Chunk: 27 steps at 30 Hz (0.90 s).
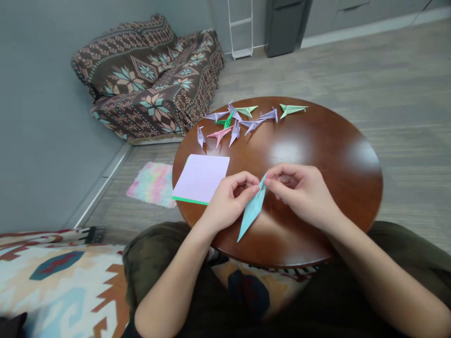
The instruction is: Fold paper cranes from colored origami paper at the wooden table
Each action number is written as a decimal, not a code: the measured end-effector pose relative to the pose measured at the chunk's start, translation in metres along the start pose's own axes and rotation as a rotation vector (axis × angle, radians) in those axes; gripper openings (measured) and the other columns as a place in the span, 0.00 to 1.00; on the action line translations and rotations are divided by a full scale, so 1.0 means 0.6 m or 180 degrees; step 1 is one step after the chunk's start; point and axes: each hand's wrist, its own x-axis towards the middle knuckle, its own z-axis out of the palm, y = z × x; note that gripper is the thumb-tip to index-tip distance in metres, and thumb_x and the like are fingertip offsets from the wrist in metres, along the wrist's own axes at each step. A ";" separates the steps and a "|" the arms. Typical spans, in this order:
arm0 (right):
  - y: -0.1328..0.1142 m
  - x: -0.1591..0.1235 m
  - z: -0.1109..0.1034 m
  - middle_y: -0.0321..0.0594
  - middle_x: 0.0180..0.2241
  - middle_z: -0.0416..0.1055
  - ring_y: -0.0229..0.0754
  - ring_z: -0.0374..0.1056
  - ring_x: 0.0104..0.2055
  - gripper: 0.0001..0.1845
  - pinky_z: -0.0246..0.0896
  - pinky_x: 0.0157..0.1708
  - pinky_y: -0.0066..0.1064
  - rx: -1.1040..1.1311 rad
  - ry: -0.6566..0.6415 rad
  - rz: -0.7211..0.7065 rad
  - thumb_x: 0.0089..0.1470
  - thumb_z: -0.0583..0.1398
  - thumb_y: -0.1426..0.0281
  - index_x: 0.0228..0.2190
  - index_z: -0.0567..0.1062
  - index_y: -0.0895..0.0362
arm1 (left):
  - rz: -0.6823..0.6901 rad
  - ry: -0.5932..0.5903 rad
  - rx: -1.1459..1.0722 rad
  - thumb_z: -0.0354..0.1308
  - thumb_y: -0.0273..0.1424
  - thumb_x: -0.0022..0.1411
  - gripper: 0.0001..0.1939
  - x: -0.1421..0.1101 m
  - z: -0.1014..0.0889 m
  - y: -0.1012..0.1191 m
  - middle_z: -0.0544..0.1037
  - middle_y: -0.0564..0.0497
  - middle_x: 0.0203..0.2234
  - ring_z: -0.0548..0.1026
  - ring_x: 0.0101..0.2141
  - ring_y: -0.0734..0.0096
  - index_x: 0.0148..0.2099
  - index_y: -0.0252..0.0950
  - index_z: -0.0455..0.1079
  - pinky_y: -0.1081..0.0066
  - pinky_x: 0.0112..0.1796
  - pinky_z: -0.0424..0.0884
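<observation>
A light blue folded paper (pixel 252 212) is held just over the near half of the round table, its long point slanting down to the lower left. My left hand (pixel 233 195) pinches its upper left edge between thumb and fingers. On the other side, my right hand (pixel 298 188) is closed on the upper tip with thumb and forefinger. The fingertips partly cover the folds at the top. Left of my left hand lies a stack of square paper (pixel 202 176), lilac on top with a green edge showing beneath.
Several folded paper figures in lilac, green and pink, including a pink one (pixel 220 135) and a pale green one (pixel 291 110), lie along the far left of the brown table (pixel 331 188). Beyond stands a sofa (pixel 151 89) under a patterned cover. A pastel rug (pixel 151 184) is on the floor.
</observation>
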 end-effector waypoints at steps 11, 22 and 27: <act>0.006 0.000 0.003 0.36 0.24 0.74 0.36 0.67 0.25 0.04 0.61 0.25 0.28 -0.0063 -0.0053 0.0014 0.53 0.67 0.69 0.29 0.80 0.57 | 0.0344 0.0409 0.0810 0.59 0.34 0.69 0.09 -0.006 0.010 0.001 0.78 0.51 0.29 0.73 0.30 0.69 0.36 0.36 0.75 0.71 0.33 0.66; 0.007 -0.002 0.004 0.33 0.21 0.72 0.33 0.62 0.20 0.06 0.55 0.20 0.26 -0.0063 -0.0038 -0.0040 0.54 0.67 0.69 0.28 0.79 0.58 | 0.0486 0.0371 0.1000 0.60 0.34 0.69 0.09 -0.009 0.008 0.003 0.78 0.50 0.30 0.74 0.32 0.68 0.37 0.37 0.76 0.70 0.35 0.67; 0.005 -0.001 0.004 0.30 0.16 0.67 0.33 0.61 0.18 0.05 0.54 0.19 0.26 -0.0119 -0.0030 -0.0026 0.55 0.64 0.72 0.27 0.79 0.58 | 0.0472 0.0315 0.1016 0.59 0.34 0.70 0.10 -0.010 0.007 0.005 0.77 0.50 0.30 0.74 0.32 0.67 0.36 0.37 0.75 0.70 0.36 0.66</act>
